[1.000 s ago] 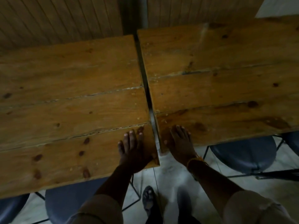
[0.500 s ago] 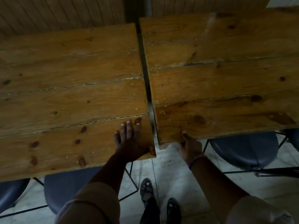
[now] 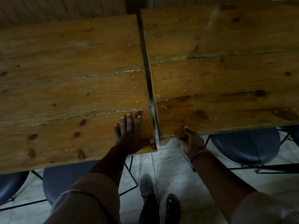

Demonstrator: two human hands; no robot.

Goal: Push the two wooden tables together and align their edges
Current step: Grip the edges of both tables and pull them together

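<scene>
Two plank-topped wooden tables stand side by side with a narrow dark gap between them. The left table (image 3: 68, 94) reaches nearer to me than the right table (image 3: 226, 81), so their front edges are offset. My left hand (image 3: 131, 135) lies flat, fingers spread, on the left table's near right corner, thumb at the corner edge. My right hand (image 3: 191, 142) grips the right table's front edge near its left corner, thumb on top and fingers hidden underneath.
Dark blue chair seats are tucked under both tables: one (image 3: 68, 180) under the left, one (image 3: 246, 146) under the right, with thin black metal legs. My feet (image 3: 161, 206) stand on the pale tiled floor. A wood-panelled wall (image 3: 61, 8) is behind the tables.
My right hand slid off the right table's top and took hold of its front edge from below. My left hand stayed flat on the left table's corner. The gap looks about the same.
</scene>
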